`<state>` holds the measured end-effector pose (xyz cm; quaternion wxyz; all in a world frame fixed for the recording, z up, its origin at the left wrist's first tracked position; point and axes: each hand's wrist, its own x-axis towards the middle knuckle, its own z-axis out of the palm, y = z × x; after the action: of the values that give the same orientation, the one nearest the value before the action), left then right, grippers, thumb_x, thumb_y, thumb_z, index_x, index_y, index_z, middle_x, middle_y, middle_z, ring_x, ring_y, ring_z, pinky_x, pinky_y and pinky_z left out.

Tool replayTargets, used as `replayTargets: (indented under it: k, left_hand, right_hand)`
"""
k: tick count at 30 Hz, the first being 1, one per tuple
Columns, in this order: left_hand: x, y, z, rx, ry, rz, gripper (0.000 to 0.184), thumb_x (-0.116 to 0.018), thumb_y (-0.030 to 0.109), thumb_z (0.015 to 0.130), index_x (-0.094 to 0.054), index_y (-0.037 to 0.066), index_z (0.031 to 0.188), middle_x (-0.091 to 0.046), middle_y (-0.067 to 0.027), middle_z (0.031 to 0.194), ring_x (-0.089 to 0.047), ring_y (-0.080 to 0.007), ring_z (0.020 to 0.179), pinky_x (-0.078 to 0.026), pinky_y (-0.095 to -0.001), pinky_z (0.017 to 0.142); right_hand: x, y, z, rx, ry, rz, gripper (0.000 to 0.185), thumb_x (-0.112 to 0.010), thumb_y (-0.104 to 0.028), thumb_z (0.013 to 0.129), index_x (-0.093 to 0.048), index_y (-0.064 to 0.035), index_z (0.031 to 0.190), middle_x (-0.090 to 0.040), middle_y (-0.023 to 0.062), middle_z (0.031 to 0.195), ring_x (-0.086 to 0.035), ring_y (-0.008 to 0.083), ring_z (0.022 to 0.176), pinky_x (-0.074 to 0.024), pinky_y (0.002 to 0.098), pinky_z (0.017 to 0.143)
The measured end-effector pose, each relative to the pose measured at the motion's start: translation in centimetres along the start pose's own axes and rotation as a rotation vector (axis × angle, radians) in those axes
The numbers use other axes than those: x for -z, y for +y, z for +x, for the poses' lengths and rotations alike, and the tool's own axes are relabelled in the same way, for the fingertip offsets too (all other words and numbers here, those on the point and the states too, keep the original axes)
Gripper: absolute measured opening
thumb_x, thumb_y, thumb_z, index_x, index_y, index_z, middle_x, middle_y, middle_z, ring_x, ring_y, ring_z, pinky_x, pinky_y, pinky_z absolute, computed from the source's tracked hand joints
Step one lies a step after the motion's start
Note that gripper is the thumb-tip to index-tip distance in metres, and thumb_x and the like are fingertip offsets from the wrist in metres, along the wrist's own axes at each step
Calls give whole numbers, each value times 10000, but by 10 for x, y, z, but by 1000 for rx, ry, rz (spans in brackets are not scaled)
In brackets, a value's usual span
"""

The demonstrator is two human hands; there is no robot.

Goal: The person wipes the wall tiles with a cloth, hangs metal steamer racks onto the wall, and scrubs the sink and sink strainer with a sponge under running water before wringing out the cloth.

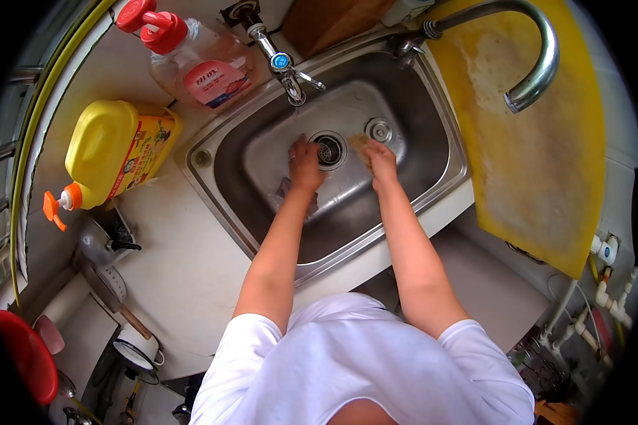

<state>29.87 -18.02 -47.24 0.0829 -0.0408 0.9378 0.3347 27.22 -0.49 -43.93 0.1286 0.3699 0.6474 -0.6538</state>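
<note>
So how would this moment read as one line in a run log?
Left hand: beside drain, grip unclear | Right hand: holding tan cloth or pad | Place: stainless-steel sink | Gooseneck faucet: outlet outside basin

Open basin floor lies below the round metal drain [328, 150], between the two forearms, and a gap runs between the hands at the drain itself. At upper centre, the chrome tap with a blue-marked top [281, 62] hangs over the basin's rim; at upper right, the curved steel spout [549, 49] arches over the yellow board [539, 134]. Clear plastic bottle with red pump [202, 71] crowds the upper-left rim, seemingly just beside it.
</note>
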Motion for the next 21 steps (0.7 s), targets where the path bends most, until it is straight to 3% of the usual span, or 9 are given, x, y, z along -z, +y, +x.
replayTargets:
  k: [3, 7, 9, 13, 15, 18, 21]
  left_hand:
    - [41, 7, 3, 100, -150, 41, 570, -817, 92, 588, -578, 114, 1106, -501, -114, 1251, -468, -318, 1173, -430, -415, 952]
    - [55, 5, 0, 48, -173, 77, 417, -779, 145, 669, -618, 91, 1050, -567, -131, 1156, -554, -325, 1053, -475, -417, 864]
    - [40, 11, -1, 132, -84, -43, 311, -734, 215, 733, -639, 69, 991, -634, -149, 974, -613, -351, 896, -500, -434, 776]
    - [3, 7, 12, 261, -114, -25, 341, -700, 244, 746, -619, 37, 1004, -644, -180, 938, -625, -378, 874, -501, -456, 768]
    - [-15, -2, 15, 243, 51, -161, 278, -669, 197, 755, -616, 38, 977, -654, -186, 900, -627, -379, 871, -500, -471, 742]
    - [-29, -9, 24, 325, 3, -68, 171, -664, 162, 759, -617, 66, 892, -663, -154, 835, -637, -356, 833, -498, -467, 720]
    - [-19, -3, 30, 357, -54, 21, 120, -603, 119, 771, -587, 68, 878, -659, -169, 887, -629, -377, 852, -494, -488, 707]
  right_hand:
    - [-3, 1, 2, 36, 72, -51, 392, -620, -61, 835, -570, 12, 1217, -643, 83, 1075, -601, 151, 952, -465, 255, 828]
    - [-14, 10, 4, 136, 61, -212, 411, -612, -52, 818, -569, 7, 1223, -637, 95, 1097, -598, 159, 976, -463, 261, 843]
    - [-16, 12, 4, 128, 45, -228, 413, -610, -50, 813, -572, 6, 1220, -635, 99, 1104, -596, 161, 982, -463, 263, 842]
    - [-12, 10, 0, 82, -18, -156, 381, -619, -54, 815, -592, 3, 1191, -642, 109, 1091, -603, 166, 974, -465, 267, 848]
    - [-9, 8, 0, 69, -9, -127, 372, -632, -59, 808, -604, 1, 1174, -645, 113, 1085, -607, 171, 973, -468, 271, 856]
    - [-7, 1, -2, 49, 41, -80, 371, -631, -54, 811, -602, 10, 1176, -646, 110, 1080, -606, 164, 971, -468, 267, 852]
    - [-8, 1, 1, 15, 89, -18, 366, -611, -39, 832, -590, 15, 1193, -647, 92, 1077, -608, 153, 939, -467, 256, 830]
